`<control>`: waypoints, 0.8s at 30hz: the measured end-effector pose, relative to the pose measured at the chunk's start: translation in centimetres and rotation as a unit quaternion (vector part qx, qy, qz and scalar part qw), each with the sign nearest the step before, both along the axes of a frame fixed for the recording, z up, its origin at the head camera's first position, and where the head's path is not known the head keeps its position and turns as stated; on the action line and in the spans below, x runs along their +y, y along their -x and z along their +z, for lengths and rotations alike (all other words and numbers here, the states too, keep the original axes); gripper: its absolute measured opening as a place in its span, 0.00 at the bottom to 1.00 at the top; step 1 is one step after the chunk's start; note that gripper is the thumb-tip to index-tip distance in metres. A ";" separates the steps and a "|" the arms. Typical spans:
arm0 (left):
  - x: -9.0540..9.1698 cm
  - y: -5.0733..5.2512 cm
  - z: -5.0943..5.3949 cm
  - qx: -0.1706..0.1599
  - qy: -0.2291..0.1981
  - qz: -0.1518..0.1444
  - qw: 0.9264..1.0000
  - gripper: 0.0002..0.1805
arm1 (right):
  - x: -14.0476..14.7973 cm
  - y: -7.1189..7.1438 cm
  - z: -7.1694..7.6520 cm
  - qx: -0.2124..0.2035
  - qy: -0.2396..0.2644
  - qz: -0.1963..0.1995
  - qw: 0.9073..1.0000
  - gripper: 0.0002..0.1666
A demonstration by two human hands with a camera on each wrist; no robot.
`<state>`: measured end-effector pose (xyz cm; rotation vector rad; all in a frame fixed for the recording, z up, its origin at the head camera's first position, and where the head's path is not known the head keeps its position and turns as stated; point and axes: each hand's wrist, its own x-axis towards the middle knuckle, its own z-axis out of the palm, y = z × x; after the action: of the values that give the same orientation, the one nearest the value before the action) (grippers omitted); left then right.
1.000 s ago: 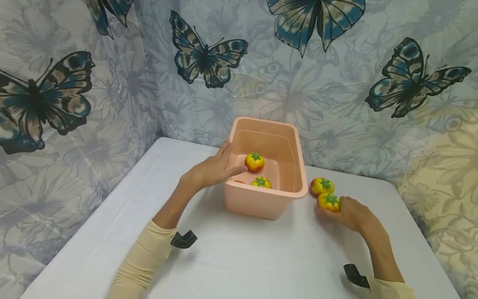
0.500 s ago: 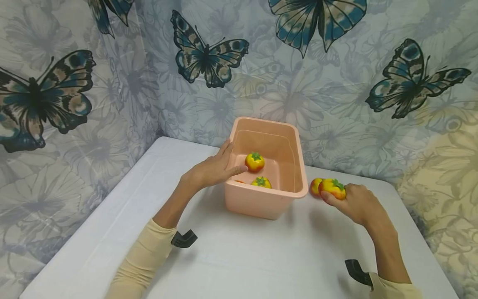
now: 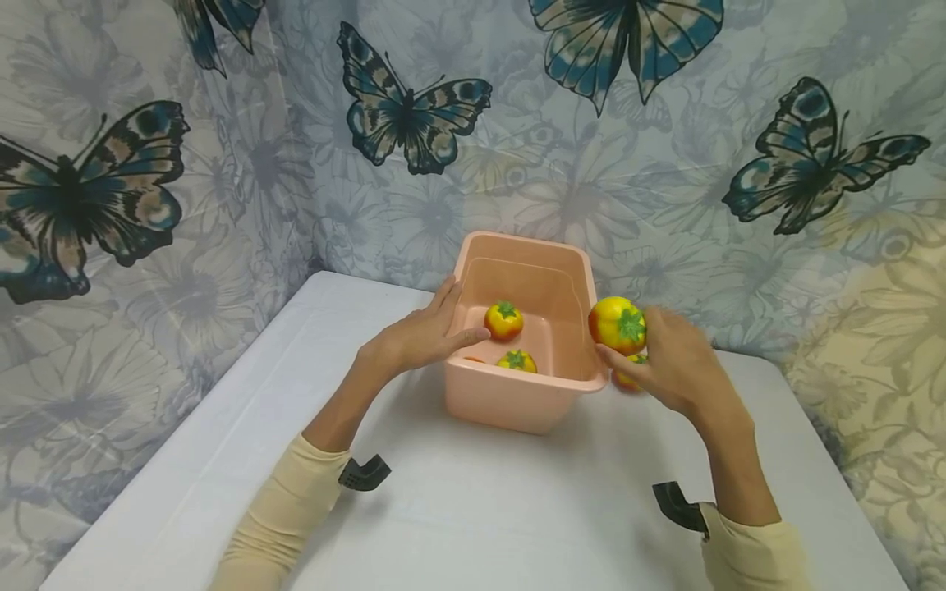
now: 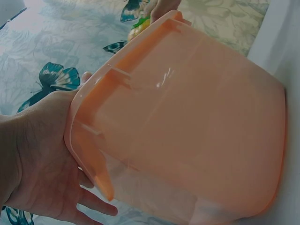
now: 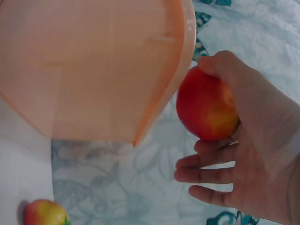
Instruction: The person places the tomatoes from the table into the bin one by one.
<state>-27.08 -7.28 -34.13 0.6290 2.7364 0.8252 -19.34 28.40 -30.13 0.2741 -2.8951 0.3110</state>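
A yellow-red persimmon (image 3: pixel 617 325) with a green leafy top is held in my right hand (image 3: pixel 676 361), raised beside the right rim of a peach-coloured plastic tub (image 3: pixel 510 402). In the right wrist view its red underside shows between thumb and index finger, while the other fingers (image 5: pixel 206 176) stretch out loosely. My left hand (image 3: pixel 414 338) rests on the tub's left rim, thumb over the edge and fingers straight along the side. Inside the tub sit a persimmon (image 3: pixel 504 321) and another persimmon (image 3: pixel 516 361) partly hidden by the front wall; an orange sliver shows beside it.
Another persimmon (image 3: pixel 628 376) lies on the white table (image 3: pixel 473 509) right of the tub, partly covered by my right hand in the head view. Behind the table hangs a butterfly-patterned cloth (image 3: pixel 414 205). A black mount (image 3: pixel 678 509) sits at my right wrist.
My right hand has lifted a persimmon off the table and carried it up and left to the tub's right rim. The left hand and the tub have stayed put.
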 end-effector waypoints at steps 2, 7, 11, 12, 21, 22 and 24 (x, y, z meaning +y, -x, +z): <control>0.0 0.0 0.0 0.000 -0.001 -0.001 1.000 0.65 | -0.8 0.5 0.1 0.019 0.002 0.017 1.000 0.47; 0.0 0.0 0.1 -0.002 0.001 -0.002 1.000 0.65 | -2.9 1.9 0.4 0.047 -0.015 0.054 0.997 0.49; 0.0 0.1 0.1 -0.004 0.003 -0.004 1.000 0.65 | -4.5 2.8 0.5 0.022 -0.026 0.075 0.997 0.52; 0.0 0.1 0.0 -0.003 0.003 -0.004 1.000 0.65 | -4.9 3.0 0.5 0.009 -0.024 0.079 0.997 0.54; 0.2 0.0 0.1 -0.004 0.004 -0.005 1.000 0.65 | -6.1 3.3 0.5 -0.026 -0.010 0.086 0.996 0.47; 0.1 0.0 0.1 -0.004 0.004 -0.005 1.000 0.65 | -6.1 3.2 0.5 -0.023 -0.007 0.086 0.996 0.46; 0.1 0.0 0.1 -0.005 0.005 -0.004 1.000 0.65 | -6.0 3.2 0.4 -0.016 0.000 0.087 0.996 0.44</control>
<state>-27.10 -7.19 -34.00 0.6320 2.7264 0.8111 -22.52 22.44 -29.72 0.5283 -2.9084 0.3468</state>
